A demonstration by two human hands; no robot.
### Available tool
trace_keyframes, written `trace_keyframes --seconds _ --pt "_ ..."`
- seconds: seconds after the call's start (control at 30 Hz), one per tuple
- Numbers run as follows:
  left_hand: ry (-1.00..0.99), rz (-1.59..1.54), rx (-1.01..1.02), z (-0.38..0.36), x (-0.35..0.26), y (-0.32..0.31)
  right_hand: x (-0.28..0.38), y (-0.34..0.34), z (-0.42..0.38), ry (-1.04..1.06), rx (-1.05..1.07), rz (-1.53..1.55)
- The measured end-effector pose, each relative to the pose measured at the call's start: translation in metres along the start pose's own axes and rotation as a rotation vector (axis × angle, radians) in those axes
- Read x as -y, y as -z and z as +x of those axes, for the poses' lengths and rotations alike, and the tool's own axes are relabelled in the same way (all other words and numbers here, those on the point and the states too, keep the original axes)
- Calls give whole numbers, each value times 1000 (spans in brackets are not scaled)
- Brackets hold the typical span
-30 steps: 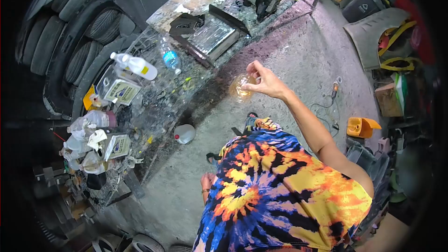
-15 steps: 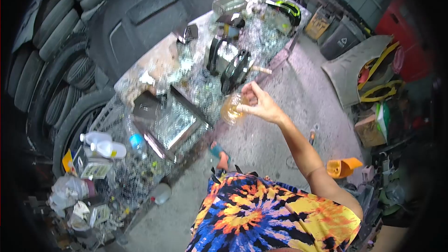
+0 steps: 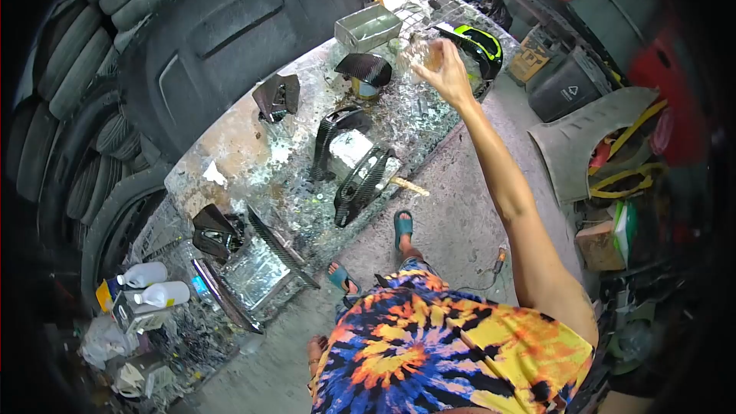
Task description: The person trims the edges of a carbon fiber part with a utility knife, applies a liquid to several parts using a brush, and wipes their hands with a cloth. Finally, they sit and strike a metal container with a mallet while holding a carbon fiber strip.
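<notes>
My right hand point(image 3: 447, 75) reaches out over the far end of the bench, its fingers closed around a clear plastic cup point(image 3: 418, 54). The cup is blurred, and an amber tint shows through it by the fingers. Just right of it lies a black part with a bright yellow-green edge point(image 3: 481, 47); to its left stands a grey metal tray point(image 3: 369, 27). A glossy carbon-fibre piece point(image 3: 363, 69) rests on a can nearer to me. Of my left hand point(image 3: 317, 348), only a bit shows low beside my shirt, its fingers too hidden to read.
Several carbon-fibre parts point(image 3: 365, 185) lie along the paint-stained bench point(image 3: 245, 138). White bottles point(image 3: 163, 294) stand at its near left end. Stacked tyres point(image 3: 73, 69) and a dark car hood point(image 3: 245, 38) line the left. A grey fender point(image 3: 563, 138) leans at right by a bin point(image 3: 563, 84).
My right hand has carried the cup forward, from beside the bench's near edge to above its far end. My view has shifted, and both feet and part of my left hand now show.
</notes>
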State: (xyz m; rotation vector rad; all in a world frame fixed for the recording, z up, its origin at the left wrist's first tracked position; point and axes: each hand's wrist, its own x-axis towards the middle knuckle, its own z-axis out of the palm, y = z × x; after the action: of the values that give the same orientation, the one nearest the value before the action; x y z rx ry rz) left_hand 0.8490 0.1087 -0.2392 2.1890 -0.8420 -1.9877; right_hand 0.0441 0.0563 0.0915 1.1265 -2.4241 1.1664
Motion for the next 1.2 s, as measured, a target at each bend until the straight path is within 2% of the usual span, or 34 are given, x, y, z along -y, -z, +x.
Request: trace_keyframes --seconds 0.03,0.07,0.17,0.3,0.5,0.77,1.0,1.03,1.1,1.2 --pt "-14 -69 -99 -14 -2 -13 -16 -10 13 36 -7 -41" --pt "-87 220 -134 -50 -21 -34 -33 -20 26 40 11 -22" --pt "-59 62 -175 -74 -1 -94 -75 -45 63 104 54 -3" --pt "-43 30 -156 -86 21 -177 -111 -74 97 158 98 95" --pt "-43 12 -134 -103 28 -250 -130 -94 122 223 192 75" --pt "-62 8 -113 -98 20 -274 -140 -111 135 254 217 66" --pt "-169 -26 -124 -91 -9 -273 -129 -109 136 287 204 70" --pt "-167 -29 -121 -87 -13 -275 -125 -107 135 288 220 68" --pt "-14 -353 -122 -83 -19 -275 -117 -106 130 292 250 66" --pt "-46 -269 -119 -78 -18 -279 -103 -106 127 305 267 73"
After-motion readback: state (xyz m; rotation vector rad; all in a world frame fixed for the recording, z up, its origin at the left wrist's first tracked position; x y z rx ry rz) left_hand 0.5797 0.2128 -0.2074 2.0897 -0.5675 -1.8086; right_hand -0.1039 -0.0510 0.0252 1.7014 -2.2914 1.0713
